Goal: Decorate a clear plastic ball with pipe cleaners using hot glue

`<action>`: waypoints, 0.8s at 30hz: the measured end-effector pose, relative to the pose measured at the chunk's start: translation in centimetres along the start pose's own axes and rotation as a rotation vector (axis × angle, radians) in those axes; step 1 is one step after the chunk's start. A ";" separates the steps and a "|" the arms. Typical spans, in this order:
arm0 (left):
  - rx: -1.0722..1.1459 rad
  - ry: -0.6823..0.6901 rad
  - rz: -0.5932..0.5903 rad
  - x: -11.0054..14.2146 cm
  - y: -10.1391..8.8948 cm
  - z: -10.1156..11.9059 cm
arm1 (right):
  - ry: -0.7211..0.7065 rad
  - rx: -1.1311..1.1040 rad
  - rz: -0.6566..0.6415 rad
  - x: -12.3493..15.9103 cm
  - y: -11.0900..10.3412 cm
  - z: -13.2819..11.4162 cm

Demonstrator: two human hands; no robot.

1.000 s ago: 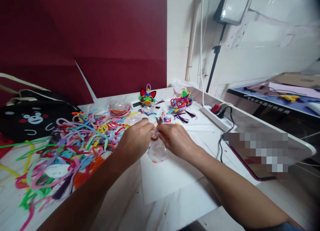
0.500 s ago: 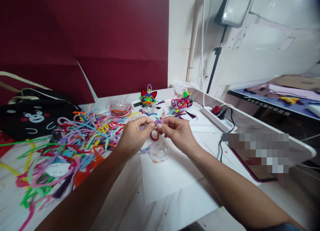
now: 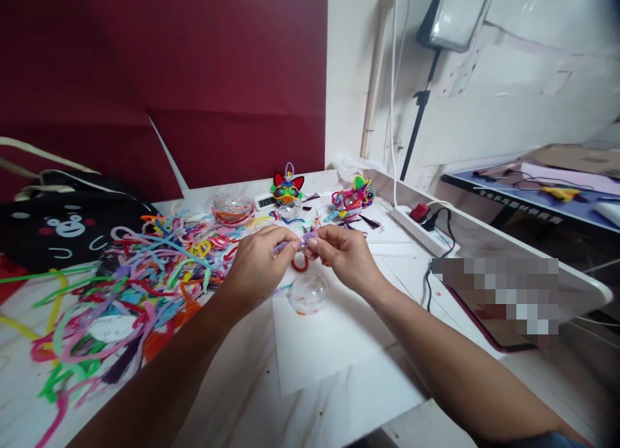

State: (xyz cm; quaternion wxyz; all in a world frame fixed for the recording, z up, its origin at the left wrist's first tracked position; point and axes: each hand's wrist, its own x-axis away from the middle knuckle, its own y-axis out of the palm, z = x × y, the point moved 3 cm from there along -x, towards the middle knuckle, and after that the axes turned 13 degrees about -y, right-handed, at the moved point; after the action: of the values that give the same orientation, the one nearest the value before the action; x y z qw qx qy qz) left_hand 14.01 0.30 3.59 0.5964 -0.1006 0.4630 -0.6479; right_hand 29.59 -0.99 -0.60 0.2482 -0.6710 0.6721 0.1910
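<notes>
My left hand [image 3: 256,265] and my right hand [image 3: 341,254] meet above the white table [image 3: 339,396], fingers pinched together on a small pipe-cleaner piece: a purple coil [image 3: 305,239] with a red loop [image 3: 299,263] hanging below it. A clear plastic ball [image 3: 307,294] lies on a white sheet [image 3: 329,338] just under the hands. A big heap of coloured pipe cleaners [image 3: 135,280] spreads to the left of my left hand.
Two finished pipe-cleaner figures [image 3: 287,190] [image 3: 353,199] stand at the table's back. A black bear-print bag [image 3: 68,228] lies far left. A power strip [image 3: 421,225] with cables and a tablet [image 3: 489,312] are on the right, a lamp stand [image 3: 419,99] behind.
Both hands lifted slightly off the clear ball with the purple and red piece, which now hangs free between the fingertips; the ball stays on the sheet.
</notes>
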 end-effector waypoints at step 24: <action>-0.125 0.064 -0.048 0.2 -0.3 0.3 | -0.219 0.555 -0.264 0.1 -0.7 -1.9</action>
State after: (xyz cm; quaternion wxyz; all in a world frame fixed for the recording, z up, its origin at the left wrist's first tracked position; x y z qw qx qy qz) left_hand 13.92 -0.07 3.88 0.5583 -0.1280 0.5190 -0.6345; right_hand 30.11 -2.18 0.89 0.5150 -0.6347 0.5749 0.0377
